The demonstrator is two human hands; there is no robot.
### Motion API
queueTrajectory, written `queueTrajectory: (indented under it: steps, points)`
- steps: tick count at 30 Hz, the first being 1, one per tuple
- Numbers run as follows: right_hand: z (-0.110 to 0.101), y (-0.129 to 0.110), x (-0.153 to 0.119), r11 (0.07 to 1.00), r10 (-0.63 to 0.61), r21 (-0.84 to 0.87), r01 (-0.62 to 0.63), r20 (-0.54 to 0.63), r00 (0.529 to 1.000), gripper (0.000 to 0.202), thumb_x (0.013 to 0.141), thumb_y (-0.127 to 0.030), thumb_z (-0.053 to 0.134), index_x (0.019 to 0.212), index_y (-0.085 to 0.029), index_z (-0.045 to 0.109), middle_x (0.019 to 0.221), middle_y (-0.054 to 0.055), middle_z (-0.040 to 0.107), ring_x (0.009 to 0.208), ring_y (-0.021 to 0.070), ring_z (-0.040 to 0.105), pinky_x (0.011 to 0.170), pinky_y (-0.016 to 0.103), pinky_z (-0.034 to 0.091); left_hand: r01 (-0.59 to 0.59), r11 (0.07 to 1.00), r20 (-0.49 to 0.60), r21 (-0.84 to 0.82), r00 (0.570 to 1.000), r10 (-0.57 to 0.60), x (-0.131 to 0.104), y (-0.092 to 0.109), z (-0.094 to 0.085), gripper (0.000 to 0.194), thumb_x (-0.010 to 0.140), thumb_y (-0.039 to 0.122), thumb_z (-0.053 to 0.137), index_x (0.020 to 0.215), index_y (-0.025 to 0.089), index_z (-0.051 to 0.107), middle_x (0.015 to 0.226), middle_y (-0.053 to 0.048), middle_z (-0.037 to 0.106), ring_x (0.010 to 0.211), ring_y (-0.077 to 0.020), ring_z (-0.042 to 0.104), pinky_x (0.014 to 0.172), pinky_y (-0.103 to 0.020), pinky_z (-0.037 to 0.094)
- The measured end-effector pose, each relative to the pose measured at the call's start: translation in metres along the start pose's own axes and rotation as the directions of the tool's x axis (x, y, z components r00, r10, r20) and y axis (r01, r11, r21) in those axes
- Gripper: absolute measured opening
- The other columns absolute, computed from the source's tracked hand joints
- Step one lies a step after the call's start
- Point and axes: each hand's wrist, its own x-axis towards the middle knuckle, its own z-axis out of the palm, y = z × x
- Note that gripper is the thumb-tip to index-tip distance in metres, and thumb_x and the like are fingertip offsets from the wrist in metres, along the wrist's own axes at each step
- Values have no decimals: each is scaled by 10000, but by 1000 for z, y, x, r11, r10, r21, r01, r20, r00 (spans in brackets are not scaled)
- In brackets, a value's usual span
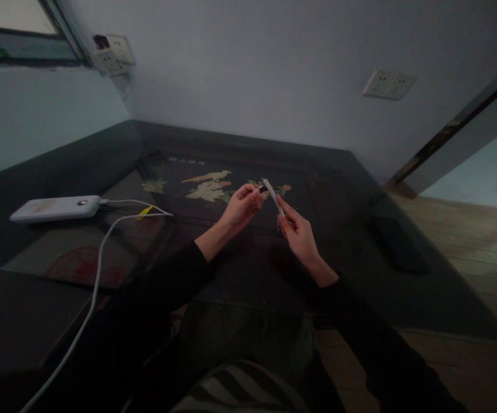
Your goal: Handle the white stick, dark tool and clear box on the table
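Over the middle of the dark table (343, 183), my right hand (298, 229) grips a slim pale bar (271, 189) that slants up to the left. My left hand (242, 205) is closed in a pinch on a small dark-tipped piece (263, 188) right by the bar's upper end. Whether that piece is joined to the bar or only touches it, I cannot tell. The exact kind of both items is too small and dim to make out.
A white power bank (54, 209) lies at the left, with a white cable (97, 275) and a yellow tag (144, 212) on the cable. A black flat object (399, 244) rests on the right. Wall sockets (389, 85) are behind.
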Motion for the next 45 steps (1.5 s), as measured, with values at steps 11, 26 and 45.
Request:
queueTrajectory:
  steps: [11,26,45]
  points:
    - [-1,-2,0,1000,19,24,-18,-47,999,508,988,-313,516,1492,-264,557,1113,94,744,594,126,505,500,256,434,-2,1000,5,1,1000,2,0,0,0,375,678,322,917,773,186,580,665,67,574,585,-44,523,607,-173,457]
    - [3,-10,-6,997,17,74,-21,48,999,500,986,-358,519,1474,-265,579,844,28,671,506,98,381,454,248,341,-20,999,-21,-44,1000,19,2,-1,2,336,710,234,888,737,176,559,857,26,693,614,-52,497,583,-190,398]
    - [0,1,0,999,33,28,-31,-46,998,528,982,-318,513,1503,-240,545,1068,86,745,521,99,381,472,260,339,-13,1000,26,7,1000,12,0,0,-1,390,683,333,910,767,184,559,648,74,560,585,-41,519,605,-166,446]
